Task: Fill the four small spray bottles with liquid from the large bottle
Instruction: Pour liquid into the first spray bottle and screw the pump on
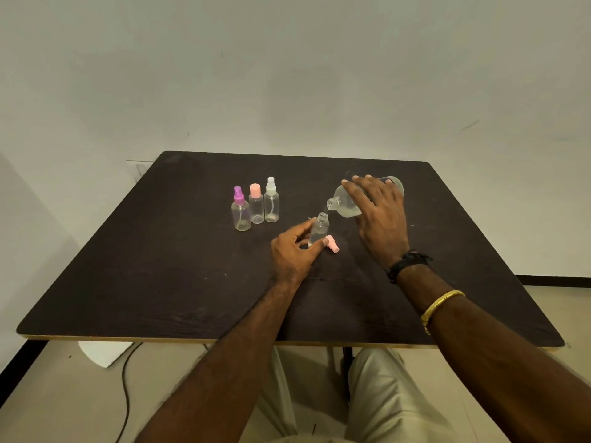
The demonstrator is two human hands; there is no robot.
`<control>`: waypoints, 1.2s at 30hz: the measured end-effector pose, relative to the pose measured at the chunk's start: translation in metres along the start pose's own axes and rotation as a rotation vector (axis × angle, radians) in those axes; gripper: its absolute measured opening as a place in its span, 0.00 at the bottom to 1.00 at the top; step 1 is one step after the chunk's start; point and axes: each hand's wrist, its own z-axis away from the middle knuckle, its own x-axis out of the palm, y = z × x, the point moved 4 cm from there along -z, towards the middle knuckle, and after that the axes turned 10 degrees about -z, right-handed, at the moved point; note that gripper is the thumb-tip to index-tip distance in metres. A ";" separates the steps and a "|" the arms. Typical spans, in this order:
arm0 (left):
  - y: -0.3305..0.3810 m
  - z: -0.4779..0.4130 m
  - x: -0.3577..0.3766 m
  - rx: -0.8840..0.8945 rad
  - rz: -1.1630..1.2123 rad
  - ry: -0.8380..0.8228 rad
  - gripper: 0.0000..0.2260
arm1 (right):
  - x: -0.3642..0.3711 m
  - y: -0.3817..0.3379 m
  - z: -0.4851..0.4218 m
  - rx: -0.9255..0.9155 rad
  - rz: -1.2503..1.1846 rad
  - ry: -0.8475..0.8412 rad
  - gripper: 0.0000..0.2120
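Observation:
My right hand (379,215) grips the large clear bottle (347,201), tipped on its side with its open neck pointing left and down. A thin stream of liquid runs from it into a small uncapped bottle (319,231), which my left hand (295,251) holds upright on the table (160,251). Liquid fills the lower part of that small bottle. Its pink spray cap (332,245) lies on the table beside it, to the right. Three capped small bottles stand in a row further left: a purple-topped one (240,210), a pink-topped one (256,204) and a white-topped one (271,201).
The dark square table stands against a white wall. A cable and a white sheet (105,353) lie on the floor under the table's near left edge. My knees show below the front edge.

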 end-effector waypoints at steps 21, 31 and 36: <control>0.003 0.002 -0.001 0.013 -0.018 0.005 0.27 | -0.001 -0.003 0.002 0.004 0.001 0.001 0.36; 0.004 0.001 -0.001 -0.005 -0.019 0.001 0.27 | -0.001 -0.003 0.002 0.004 -0.009 -0.010 0.35; 0.005 0.001 -0.001 0.002 -0.027 0.003 0.27 | 0.001 -0.005 0.004 0.005 -0.023 -0.028 0.35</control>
